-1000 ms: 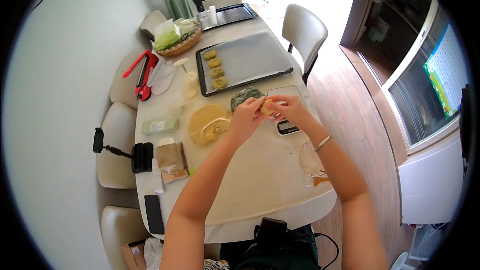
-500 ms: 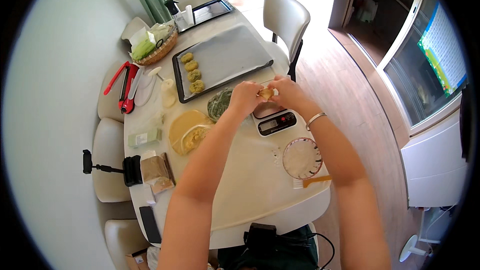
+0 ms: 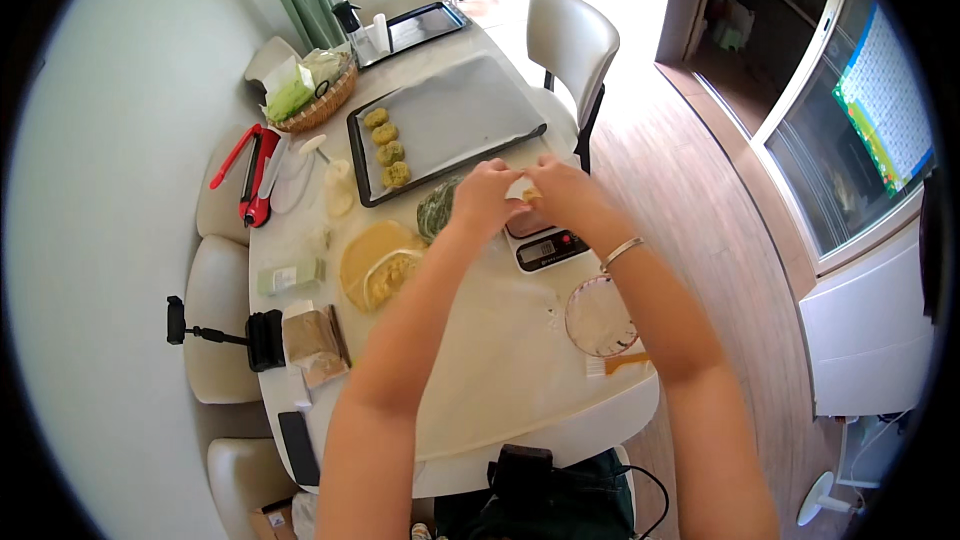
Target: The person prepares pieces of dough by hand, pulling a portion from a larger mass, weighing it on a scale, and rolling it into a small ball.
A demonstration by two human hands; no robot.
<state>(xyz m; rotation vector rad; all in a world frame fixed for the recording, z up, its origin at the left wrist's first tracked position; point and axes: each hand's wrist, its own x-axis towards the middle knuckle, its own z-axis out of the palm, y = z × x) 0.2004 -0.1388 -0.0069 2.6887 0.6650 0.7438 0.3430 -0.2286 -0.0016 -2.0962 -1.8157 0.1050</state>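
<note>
Pale round-ended table is in use: small yellow dough-like lump is held up at the far end of the white kitchen scale with black display panel, seemingly pinched between left hand and right hand, exact grip hidden. Compared with half a second ago, more of the lump is covered by the fingers, so handwork looks unfinished. Beyond, four greenish-yellow rounds are lined up on the black paper-lined baking tray, count unchanged.
</note>
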